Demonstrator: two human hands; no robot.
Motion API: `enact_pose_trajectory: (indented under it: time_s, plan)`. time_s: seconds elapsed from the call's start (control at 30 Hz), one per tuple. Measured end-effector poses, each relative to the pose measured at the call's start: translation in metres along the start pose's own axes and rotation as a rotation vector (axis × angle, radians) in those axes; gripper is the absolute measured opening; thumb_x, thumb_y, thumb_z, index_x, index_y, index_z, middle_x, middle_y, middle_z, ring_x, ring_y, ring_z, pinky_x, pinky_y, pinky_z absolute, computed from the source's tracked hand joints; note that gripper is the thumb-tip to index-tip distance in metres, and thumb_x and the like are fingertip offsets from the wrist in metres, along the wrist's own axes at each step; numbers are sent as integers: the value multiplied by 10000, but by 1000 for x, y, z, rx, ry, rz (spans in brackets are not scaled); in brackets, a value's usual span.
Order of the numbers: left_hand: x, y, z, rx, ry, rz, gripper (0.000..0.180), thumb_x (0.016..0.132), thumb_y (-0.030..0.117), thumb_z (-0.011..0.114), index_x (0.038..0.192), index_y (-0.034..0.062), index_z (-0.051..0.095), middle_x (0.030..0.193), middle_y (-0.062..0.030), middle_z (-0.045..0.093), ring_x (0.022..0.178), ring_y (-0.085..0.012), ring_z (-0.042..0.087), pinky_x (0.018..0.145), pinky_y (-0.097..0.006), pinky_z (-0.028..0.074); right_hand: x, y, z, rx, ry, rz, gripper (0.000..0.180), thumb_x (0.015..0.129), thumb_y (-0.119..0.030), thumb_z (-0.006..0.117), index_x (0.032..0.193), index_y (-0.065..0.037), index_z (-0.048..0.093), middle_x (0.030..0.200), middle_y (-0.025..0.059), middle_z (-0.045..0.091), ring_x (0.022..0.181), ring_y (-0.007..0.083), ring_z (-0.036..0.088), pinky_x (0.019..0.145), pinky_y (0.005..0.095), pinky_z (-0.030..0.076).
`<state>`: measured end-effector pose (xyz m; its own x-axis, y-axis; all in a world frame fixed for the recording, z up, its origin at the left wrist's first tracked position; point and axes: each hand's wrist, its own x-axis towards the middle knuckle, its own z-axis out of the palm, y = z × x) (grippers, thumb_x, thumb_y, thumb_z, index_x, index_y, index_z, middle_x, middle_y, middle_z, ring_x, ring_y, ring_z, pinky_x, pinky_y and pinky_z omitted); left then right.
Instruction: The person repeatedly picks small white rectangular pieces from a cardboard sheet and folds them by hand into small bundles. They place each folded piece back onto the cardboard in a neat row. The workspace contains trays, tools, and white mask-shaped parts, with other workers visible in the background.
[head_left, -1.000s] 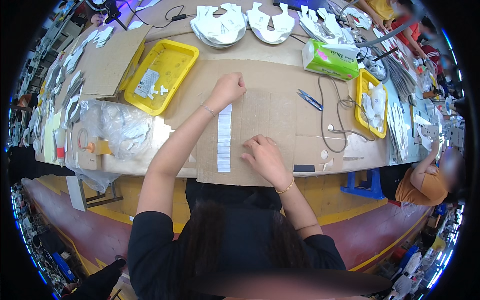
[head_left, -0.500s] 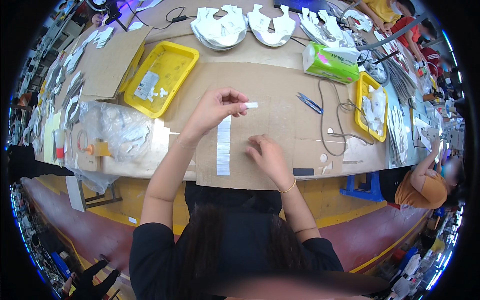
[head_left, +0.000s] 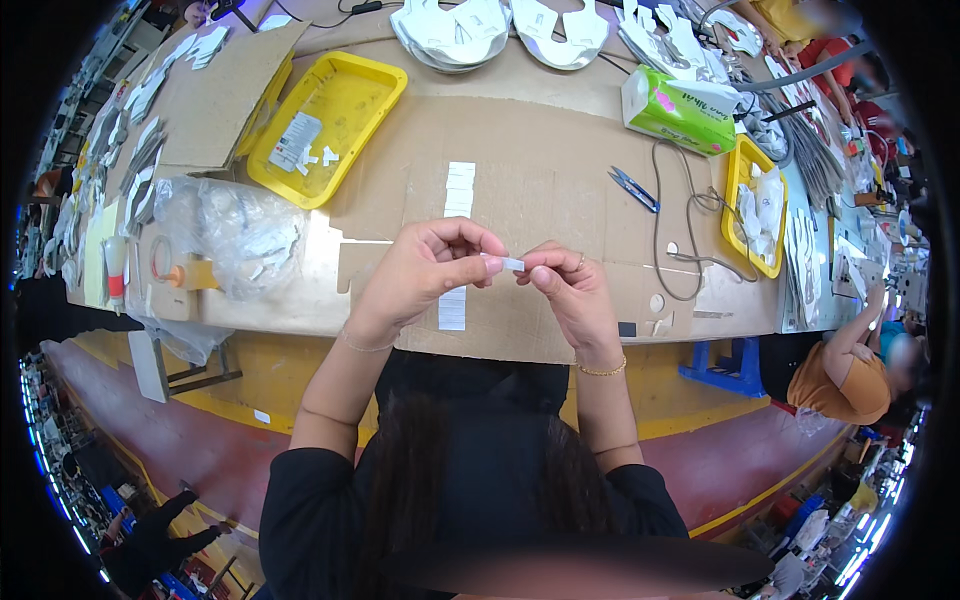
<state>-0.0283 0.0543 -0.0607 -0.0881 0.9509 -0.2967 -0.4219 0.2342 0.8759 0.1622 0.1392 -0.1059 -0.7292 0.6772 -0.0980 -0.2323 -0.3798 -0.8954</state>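
Note:
Between my two hands is a small white strip [head_left: 513, 264], like a label or a bit of tape. My left hand [head_left: 440, 268] pinches its left end between thumb and fingers. My right hand [head_left: 570, 290] is closed at the strip's other end, thumb against the forefinger. Beneath them lies a sheet of brown cardboard [head_left: 510, 335]. A column of white strips [head_left: 460, 185] runs down that sheet, laid edge to edge, and my left hand covers its middle part.
Small thread snips [head_left: 635, 190] and a grey cord [head_left: 690, 285] lie to the right. Yellow trays [head_left: 390, 95] stand left and right. A green tissue pack [head_left: 680, 110], stacked white pieces [head_left: 455, 35] and a clear plastic bag [head_left: 235, 235] surround the work area.
My left hand has come down and nearer with the strip. My right hand has risen off the cardboard to meet it, its fingers now closed at the strip's right end.

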Motion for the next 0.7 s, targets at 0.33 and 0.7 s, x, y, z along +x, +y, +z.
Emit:
enact_pose_trajectory:
  time_s: [0.33,0.7]
  plan:
    - [-24,15,15,173,-34,126,125,813,8,692,932,-15,661,888,-34,625,817,-91,564,718,-229,446,-9,-17,15,-27,-98,-86,91,786,-5,734,874,-11,713,853,53,644,810,126,597,693,239,454]
    - [-42,28,27,523,-57,395,127,783,13,686,906,41,706,826,-58,650,772,-158,604,731,-268,469,-21,-36,29,-304,-103,-270,196,687,3,799,852,-47,706,827,48,653,769,129,607,693,247,462]
